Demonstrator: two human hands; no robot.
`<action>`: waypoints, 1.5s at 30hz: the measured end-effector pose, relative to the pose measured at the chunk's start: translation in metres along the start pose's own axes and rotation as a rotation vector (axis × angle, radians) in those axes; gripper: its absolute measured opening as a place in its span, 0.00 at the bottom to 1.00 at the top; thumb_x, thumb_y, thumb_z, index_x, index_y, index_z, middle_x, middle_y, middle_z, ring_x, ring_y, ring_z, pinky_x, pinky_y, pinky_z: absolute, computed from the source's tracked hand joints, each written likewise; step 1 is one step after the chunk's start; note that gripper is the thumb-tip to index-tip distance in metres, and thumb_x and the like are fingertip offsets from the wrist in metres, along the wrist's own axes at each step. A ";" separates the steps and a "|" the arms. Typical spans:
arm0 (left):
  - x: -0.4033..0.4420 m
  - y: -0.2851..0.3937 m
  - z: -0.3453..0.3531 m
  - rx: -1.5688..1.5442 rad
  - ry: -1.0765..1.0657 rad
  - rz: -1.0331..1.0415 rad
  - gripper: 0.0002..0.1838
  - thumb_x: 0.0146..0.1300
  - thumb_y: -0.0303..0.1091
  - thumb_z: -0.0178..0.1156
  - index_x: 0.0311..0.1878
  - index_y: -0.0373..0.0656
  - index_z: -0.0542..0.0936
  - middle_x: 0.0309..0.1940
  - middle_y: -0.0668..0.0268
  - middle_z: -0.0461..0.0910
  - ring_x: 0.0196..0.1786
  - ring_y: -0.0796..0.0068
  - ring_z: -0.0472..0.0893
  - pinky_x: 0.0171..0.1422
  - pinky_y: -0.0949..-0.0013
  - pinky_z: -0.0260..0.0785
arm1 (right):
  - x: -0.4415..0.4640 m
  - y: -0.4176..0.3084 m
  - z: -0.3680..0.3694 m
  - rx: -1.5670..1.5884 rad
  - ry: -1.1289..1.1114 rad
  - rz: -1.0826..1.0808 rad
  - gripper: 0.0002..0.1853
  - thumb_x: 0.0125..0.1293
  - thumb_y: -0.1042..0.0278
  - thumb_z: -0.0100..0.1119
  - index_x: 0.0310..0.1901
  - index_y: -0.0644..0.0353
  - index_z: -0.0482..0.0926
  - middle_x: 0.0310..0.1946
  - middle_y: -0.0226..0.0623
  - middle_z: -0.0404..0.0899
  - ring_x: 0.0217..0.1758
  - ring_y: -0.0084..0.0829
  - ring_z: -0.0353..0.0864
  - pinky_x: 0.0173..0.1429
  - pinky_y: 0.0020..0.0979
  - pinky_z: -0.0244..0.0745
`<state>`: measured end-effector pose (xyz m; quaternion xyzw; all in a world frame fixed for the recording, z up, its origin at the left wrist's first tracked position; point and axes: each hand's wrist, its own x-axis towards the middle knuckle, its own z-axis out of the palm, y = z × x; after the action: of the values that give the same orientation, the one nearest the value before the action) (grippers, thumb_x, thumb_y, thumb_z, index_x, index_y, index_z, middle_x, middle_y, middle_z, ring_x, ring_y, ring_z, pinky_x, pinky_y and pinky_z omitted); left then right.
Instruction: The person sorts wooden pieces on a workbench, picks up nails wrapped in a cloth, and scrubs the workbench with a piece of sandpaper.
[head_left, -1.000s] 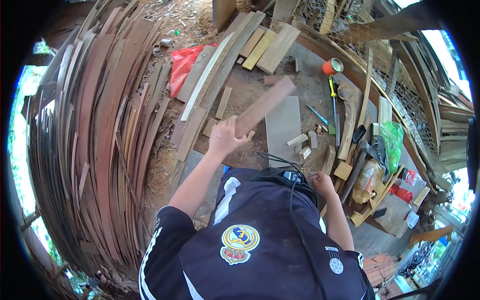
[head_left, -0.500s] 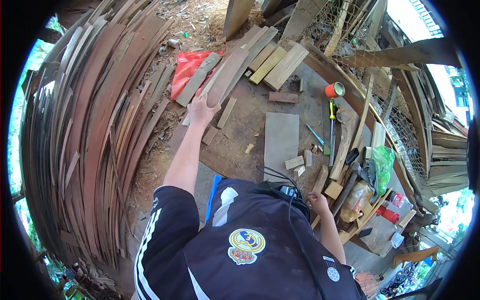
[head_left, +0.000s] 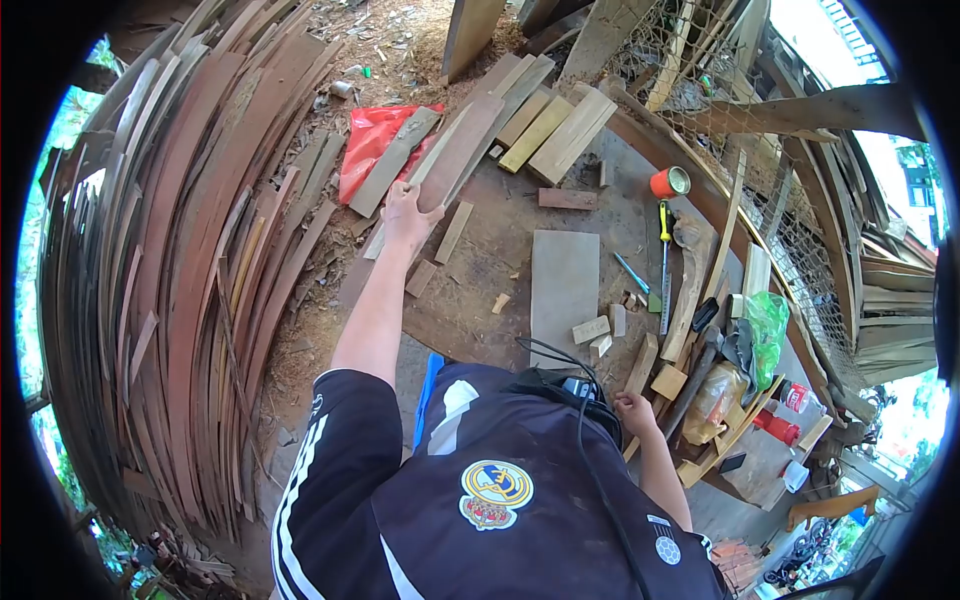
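My left hand (head_left: 408,218) grips the near end of a reddish-brown board (head_left: 462,152), thumb and fingers spread to the board's width, as the piece lies along the planks (head_left: 518,92) at the left of a dusty counter (head_left: 478,245). My right hand (head_left: 634,411), fingers curled, rests low beside a wooden block (head_left: 669,381); whether it grasps anything, I cannot tell. A grey panel (head_left: 565,275) lies flat between my arms, small offcuts (head_left: 590,329) near its lower right corner. Beyond it stretch a yellow-handled tool (head_left: 665,222) and an orange can (head_left: 670,181). A red plastic sheet (head_left: 368,140) lies to the left of the board, near long stacked timber (head_left: 200,250).
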<state>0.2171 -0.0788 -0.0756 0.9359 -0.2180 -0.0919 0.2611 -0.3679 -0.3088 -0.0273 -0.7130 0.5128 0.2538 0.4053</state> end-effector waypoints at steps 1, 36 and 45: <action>0.004 -0.003 0.003 -0.007 -0.009 0.008 0.40 0.49 0.49 0.78 0.65 0.42 0.79 0.58 0.61 0.73 0.65 0.59 0.72 0.67 0.44 0.64 | 0.000 -0.006 -0.001 -0.010 -0.013 0.005 0.14 0.67 0.68 0.64 0.52 0.63 0.84 0.36 0.36 0.86 0.37 0.28 0.85 0.44 0.30 0.80; 0.050 0.221 0.102 0.172 -0.096 0.233 0.52 0.56 0.56 0.72 0.75 0.35 0.61 0.64 0.53 0.70 0.69 0.55 0.69 0.70 0.50 0.66 | 0.014 0.026 0.013 0.009 0.095 -0.059 0.13 0.69 0.66 0.64 0.52 0.59 0.84 0.35 0.37 0.86 0.39 0.29 0.86 0.45 0.32 0.81; 0.096 0.227 0.121 0.196 -0.262 0.114 0.53 0.50 0.55 0.76 0.71 0.30 0.65 0.63 0.50 0.68 0.67 0.53 0.70 0.70 0.52 0.67 | 0.005 0.039 0.016 0.108 0.022 0.116 0.13 0.70 0.68 0.63 0.52 0.65 0.83 0.36 0.38 0.87 0.40 0.28 0.87 0.45 0.30 0.81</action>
<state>0.1856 -0.3512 -0.0634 0.9230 -0.3109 -0.1762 0.1426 -0.4018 -0.3035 -0.0524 -0.6619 0.5707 0.2411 0.4220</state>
